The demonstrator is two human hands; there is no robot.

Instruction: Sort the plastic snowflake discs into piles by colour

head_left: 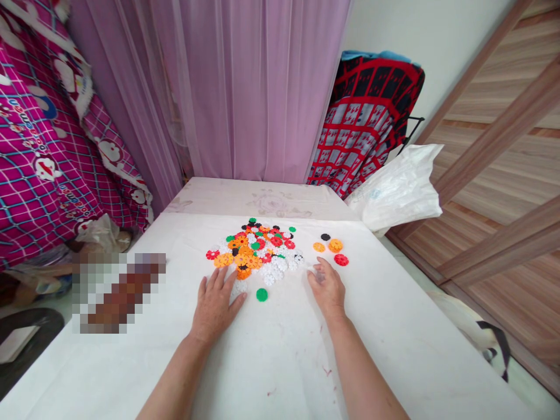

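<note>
My left hand (214, 306) lies on the white cloth with its fingers spread. Its fingertips reach the near left edge of a loose heap of flower-shaped plastic discs (249, 245) in orange, red, white, black and green. My right hand (329, 289) is at the heap's right, thumb and fingers curled toward each other. Something pale shows between them, too unclear to name. A green disc (261, 294) lies alone between my hands. Beyond my right hand are a yellow-orange disc (319, 247), a black disc (325, 237), orange discs (335, 245) and a red disc (341, 260).
The table (271, 356) has a white cover, with a floral strip (271, 200) at its far end. A white plastic bag (402, 186) stands by the far right corner. Purple curtains (254, 87) hang behind. A blurred-out patch (120, 294) covers the left edge.
</note>
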